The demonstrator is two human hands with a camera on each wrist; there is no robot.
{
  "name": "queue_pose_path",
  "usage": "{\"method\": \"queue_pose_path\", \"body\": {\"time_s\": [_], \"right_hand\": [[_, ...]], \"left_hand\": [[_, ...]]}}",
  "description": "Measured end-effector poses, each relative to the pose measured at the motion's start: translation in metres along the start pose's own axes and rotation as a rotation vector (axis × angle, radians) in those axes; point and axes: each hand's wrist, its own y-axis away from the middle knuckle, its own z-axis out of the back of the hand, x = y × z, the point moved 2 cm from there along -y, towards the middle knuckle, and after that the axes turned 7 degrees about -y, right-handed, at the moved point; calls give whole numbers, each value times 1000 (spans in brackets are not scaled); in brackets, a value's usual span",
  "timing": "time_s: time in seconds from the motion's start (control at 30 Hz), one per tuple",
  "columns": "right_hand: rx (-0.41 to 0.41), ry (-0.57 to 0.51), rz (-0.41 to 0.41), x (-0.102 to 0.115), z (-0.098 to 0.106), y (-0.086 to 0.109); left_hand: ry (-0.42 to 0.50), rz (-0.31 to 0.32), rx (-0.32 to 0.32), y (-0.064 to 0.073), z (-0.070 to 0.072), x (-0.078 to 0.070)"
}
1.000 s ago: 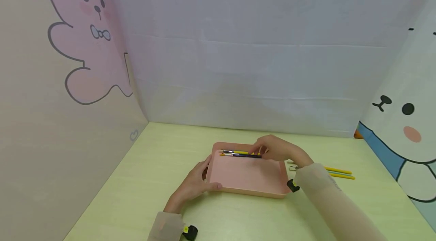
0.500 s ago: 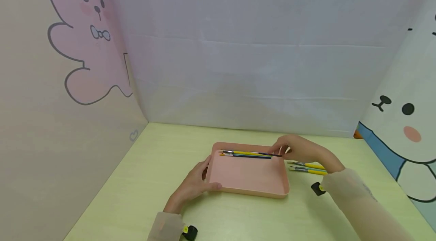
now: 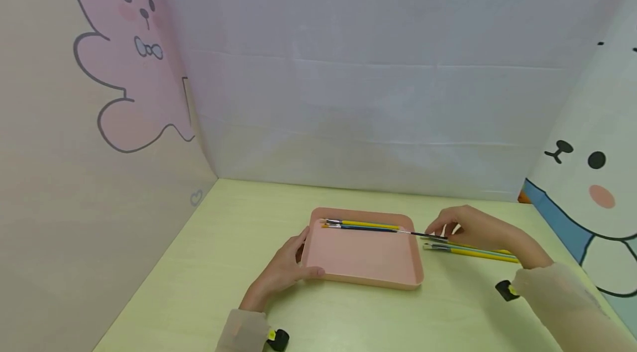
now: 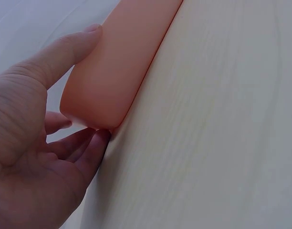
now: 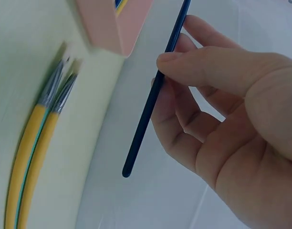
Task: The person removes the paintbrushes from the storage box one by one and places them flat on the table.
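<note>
My right hand (image 3: 470, 227) pinches a thin dark-handled paintbrush (image 5: 143, 124) between thumb and fingers, just beyond the tray's right rim. In the head view the brush's bristle end still points over the tray. My left hand (image 3: 283, 266) grips the left side of a shallow pink tray (image 3: 358, 255), its thumb (image 4: 69, 50) on the near wall and its other fingers around the corner. Inside the tray, along its far side, lie a yellow paintbrush (image 3: 370, 224) and a dark blue paintbrush (image 3: 368, 229), bristles to the left.
Several yellow and green-handled paintbrushes (image 3: 478, 253) lie side by side on the pale table (image 3: 209, 263), right of the tray and partly under my right hand. A white cloth backdrop (image 3: 348, 120) stands behind the table, with printed panels at both sides.
My right hand has moved right, from over the tray to past its right rim, drawing the dark paintbrush along. My left hand and the tray stay in place.
</note>
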Motion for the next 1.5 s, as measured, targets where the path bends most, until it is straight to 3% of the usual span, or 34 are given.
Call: {"method": "queue_pose_path", "body": {"time_s": [0.3, 0.57, 1.23, 1.5], "right_hand": [[-7, -8, 24, -27, -1, 37], [-7, -13, 12, -47, -6, 54], [-31, 3, -36, -84, -20, 70], [-83, 62, 33, -93, -25, 68]], "left_hand": [[-2, 10, -9, 0, 1, 0], [8, 6, -7, 1, 2, -1], [3, -8, 6, -1, -2, -2], [1, -8, -2, 1, -1, -2]]}}
